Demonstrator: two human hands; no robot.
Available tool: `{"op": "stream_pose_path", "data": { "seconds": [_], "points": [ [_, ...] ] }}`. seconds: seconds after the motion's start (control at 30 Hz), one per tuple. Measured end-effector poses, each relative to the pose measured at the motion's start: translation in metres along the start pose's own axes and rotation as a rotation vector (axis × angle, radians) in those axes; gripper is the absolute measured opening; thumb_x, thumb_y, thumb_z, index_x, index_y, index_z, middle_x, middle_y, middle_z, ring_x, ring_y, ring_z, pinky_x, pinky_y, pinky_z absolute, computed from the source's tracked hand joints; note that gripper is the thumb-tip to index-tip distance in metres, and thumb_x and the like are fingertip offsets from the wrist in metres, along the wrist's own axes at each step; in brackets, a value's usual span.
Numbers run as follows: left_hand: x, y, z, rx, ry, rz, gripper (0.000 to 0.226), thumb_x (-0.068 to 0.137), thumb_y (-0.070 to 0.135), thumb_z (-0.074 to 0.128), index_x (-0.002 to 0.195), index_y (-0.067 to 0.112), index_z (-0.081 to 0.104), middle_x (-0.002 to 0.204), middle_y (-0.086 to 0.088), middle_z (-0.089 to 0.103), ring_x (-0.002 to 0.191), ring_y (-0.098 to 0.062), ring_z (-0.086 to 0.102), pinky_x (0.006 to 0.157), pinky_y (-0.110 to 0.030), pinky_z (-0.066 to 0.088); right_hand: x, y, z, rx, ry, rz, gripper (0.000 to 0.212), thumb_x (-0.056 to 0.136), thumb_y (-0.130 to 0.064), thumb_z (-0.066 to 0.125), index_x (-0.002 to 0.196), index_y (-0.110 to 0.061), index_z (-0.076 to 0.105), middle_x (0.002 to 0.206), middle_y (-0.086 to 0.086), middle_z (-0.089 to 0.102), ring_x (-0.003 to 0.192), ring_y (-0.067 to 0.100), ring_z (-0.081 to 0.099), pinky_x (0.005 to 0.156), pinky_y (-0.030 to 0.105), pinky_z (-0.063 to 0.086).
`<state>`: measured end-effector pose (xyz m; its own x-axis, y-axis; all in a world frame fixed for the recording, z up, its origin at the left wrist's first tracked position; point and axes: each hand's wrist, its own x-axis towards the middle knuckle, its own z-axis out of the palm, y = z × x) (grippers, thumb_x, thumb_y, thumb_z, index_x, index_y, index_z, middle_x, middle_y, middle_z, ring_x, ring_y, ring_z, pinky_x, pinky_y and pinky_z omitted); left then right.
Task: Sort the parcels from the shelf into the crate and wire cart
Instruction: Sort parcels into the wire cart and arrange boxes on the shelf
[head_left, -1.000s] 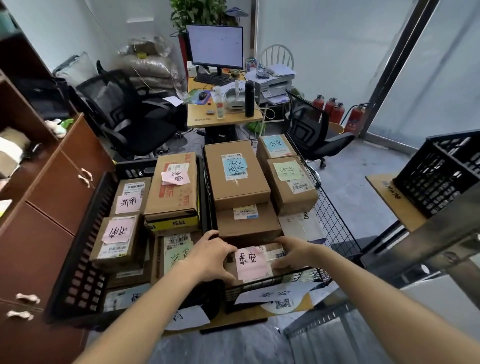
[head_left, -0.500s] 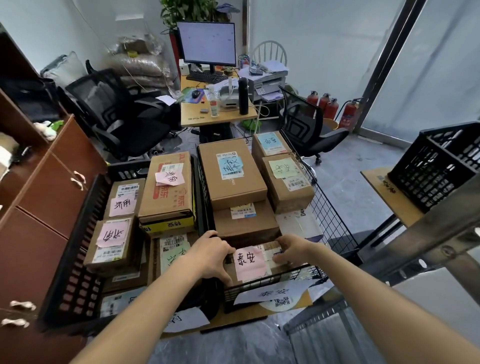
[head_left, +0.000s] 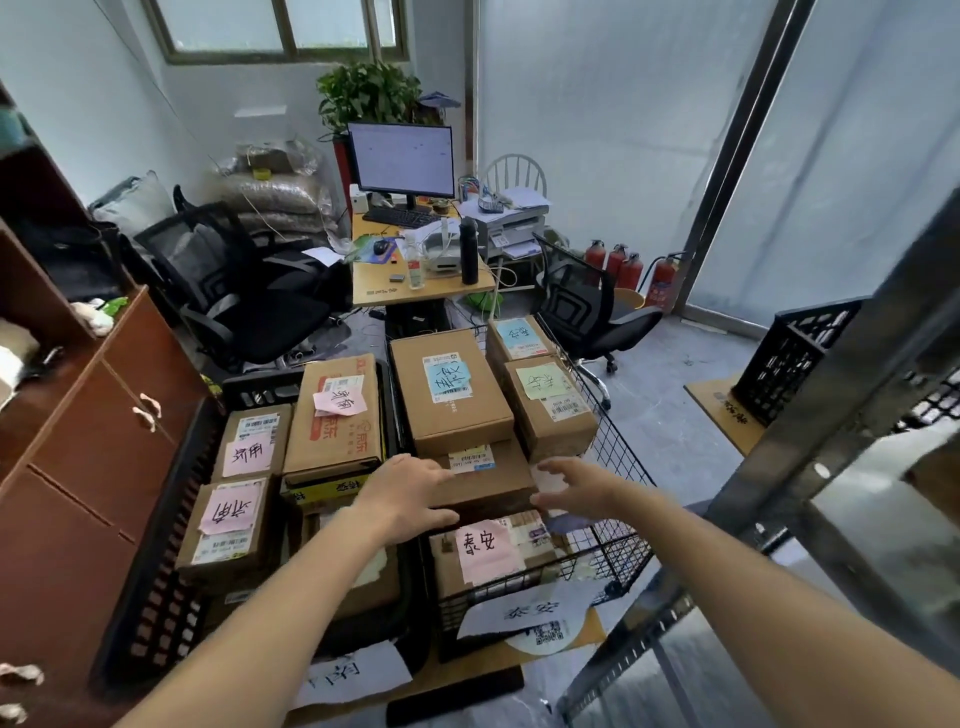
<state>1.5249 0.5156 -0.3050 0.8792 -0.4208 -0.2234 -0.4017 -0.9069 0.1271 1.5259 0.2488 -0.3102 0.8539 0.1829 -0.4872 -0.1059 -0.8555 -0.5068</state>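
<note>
A small parcel with a pink note lies at the near end of the wire cart, among several cardboard boxes, one with a blue note. My left hand and right hand hover just above it, fingers spread and relaxed, holding nothing. The black crate to the left holds several parcels with pink notes, such as one near its front. The metal shelf frame rises at the right.
A brown cabinet stands close on the left. Behind the containers are two black office chairs, a desk with a monitor, and fire extinguishers. Another black crate sits on a board at the right.
Both hands have let go of the pink-note parcel in the cart and lifted away from it. The view has tilted up.
</note>
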Motion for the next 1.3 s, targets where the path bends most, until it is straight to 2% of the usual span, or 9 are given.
{"op": "stream_pose_path", "data": {
  "seconds": [0.2,0.37,0.5,0.67,0.8,0.9,1.03,1.17,1.3],
  "points": [
    [-0.025,0.032,-0.075,-0.028,0.15,0.076,0.072,0.094,0.061,0.058,0.155,0.027,0.037,0.157,0.007,0.042,0.141,-0.018,0.042,0.113,-0.038,0.04,-0.086,-0.051,-0.041,-0.177,0.164,0.004,0.052,0.1,-0.036,0.061,0.147,-0.018,0.049,0.145,0.0,0.055,0.131,0.021,0.052,0.103,0.027,0.039],
    [-0.06,0.057,-0.119,-0.025,0.243,0.214,0.074,0.095,0.065,0.053,0.157,0.03,0.033,0.162,0.007,0.035,0.144,-0.022,0.04,0.114,-0.042,0.039,-0.169,-0.08,-0.045,-0.194,0.393,0.093,0.069,0.094,-0.056,0.062,0.154,-0.032,0.038,0.156,-0.001,0.045,0.138,0.024,0.047,0.111,0.045,0.042],
    [-0.1,0.081,-0.141,-0.046,0.311,0.348,0.072,0.095,0.066,0.05,0.156,0.032,0.033,0.16,0.008,0.038,0.142,-0.022,0.043,0.113,-0.044,0.042,-0.25,-0.101,-0.032,-0.218,0.524,0.183,0.07,0.094,-0.058,0.061,0.155,-0.033,0.037,0.161,-0.002,0.038,0.144,0.023,0.04,0.114,0.045,0.039],
    [-0.15,0.13,-0.171,-0.081,0.357,0.564,0.071,0.096,0.065,0.05,0.156,0.032,0.034,0.16,0.009,0.037,0.145,-0.021,0.039,0.115,-0.042,0.038,-0.356,-0.11,-0.015,-0.201,0.668,0.285,0.067,0.094,-0.059,0.06,0.153,-0.033,0.041,0.156,-0.004,0.046,0.135,0.021,0.05,0.105,0.044,0.047],
    [-0.177,0.181,-0.192,-0.153,0.37,0.688,0.067,0.097,0.063,0.05,0.155,0.034,0.035,0.161,0.006,0.036,0.147,-0.022,0.037,0.117,-0.042,0.033,-0.436,-0.108,-0.017,-0.198,0.803,0.368,0.062,0.092,-0.06,0.061,0.147,-0.036,0.047,0.15,-0.009,0.052,0.134,0.02,0.053,0.106,0.048,0.046],
    [-0.189,0.22,-0.207,-0.265,0.379,0.734,0.067,0.096,0.062,0.053,0.154,0.035,0.036,0.158,0.005,0.041,0.141,-0.023,0.044,0.109,-0.042,0.041,-0.477,-0.103,-0.03,-0.208,0.88,0.381,0.052,0.095,-0.051,0.062,0.142,-0.031,0.054,0.141,-0.005,0.06,0.122,0.019,0.059,0.1,0.038,0.049],
    [-0.183,0.269,-0.214,-0.355,0.353,0.734,0.067,0.096,0.062,0.054,0.154,0.034,0.037,0.157,0.003,0.042,0.139,-0.025,0.047,0.108,-0.043,0.041,-0.506,-0.073,-0.046,-0.153,1.005,0.482,0.062,0.095,-0.059,0.058,0.148,-0.029,0.048,0.153,-0.001,0.049,0.135,0.021,0.051,0.11,0.037,0.042],
    [-0.163,0.308,-0.212,-0.381,0.321,0.747,0.065,0.095,0.061,0.053,0.152,0.035,0.039,0.153,0.004,0.046,0.137,-0.023,0.048,0.109,-0.044,0.042,-0.511,-0.033,-0.059,-0.057,1.013,0.534,0.066,0.099,-0.059,0.052,0.154,-0.024,0.042,0.16,0.005,0.039,0.145,0.024,0.04,0.116,0.037,0.032],
    [-0.131,0.333,-0.207,-0.304,0.3,0.713,0.067,0.091,0.07,0.046,0.149,0.036,0.04,0.149,0.003,0.05,0.131,-0.025,0.052,0.105,-0.047,0.047,-0.495,0.002,-0.075,0.0,0.981,0.543,0.071,0.097,-0.063,0.051,0.156,-0.025,0.037,0.161,0.007,0.037,0.145,0.026,0.04,0.117,0.038,0.034]
  ]
}}
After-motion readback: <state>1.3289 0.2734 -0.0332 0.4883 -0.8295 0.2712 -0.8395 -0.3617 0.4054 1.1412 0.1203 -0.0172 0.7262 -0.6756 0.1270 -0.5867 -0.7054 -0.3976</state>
